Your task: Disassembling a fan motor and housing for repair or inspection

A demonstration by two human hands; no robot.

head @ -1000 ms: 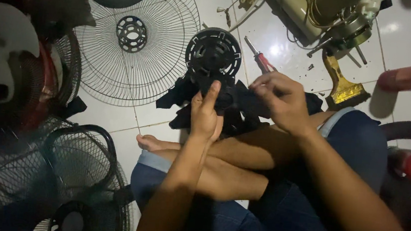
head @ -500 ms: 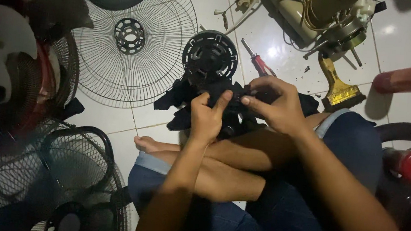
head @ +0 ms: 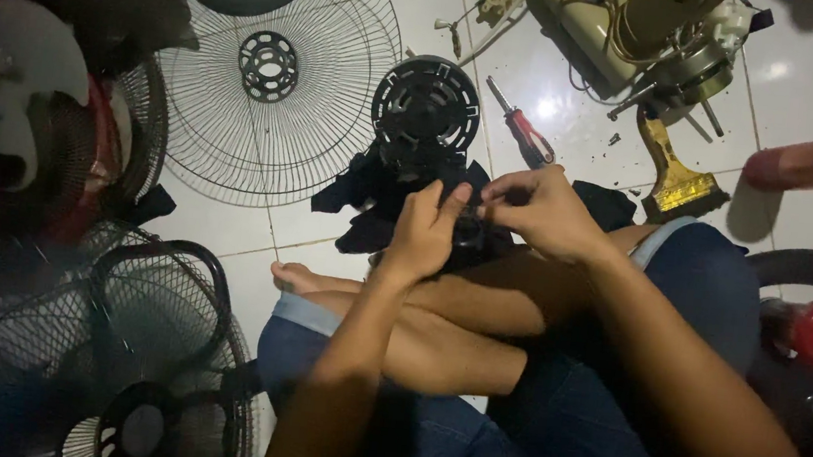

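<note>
While fan hub (head: 426, 111) stays put, both hands (head: 426, 230) now pinch black part (head: 471, 230).

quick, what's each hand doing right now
left hand: closed on the small black part
right hand: pinching the same black part

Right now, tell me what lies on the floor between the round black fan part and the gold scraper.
In the head view, a red-handled screwdriver lies on the white tiles between the round black fan part and the gold scraper.
</note>
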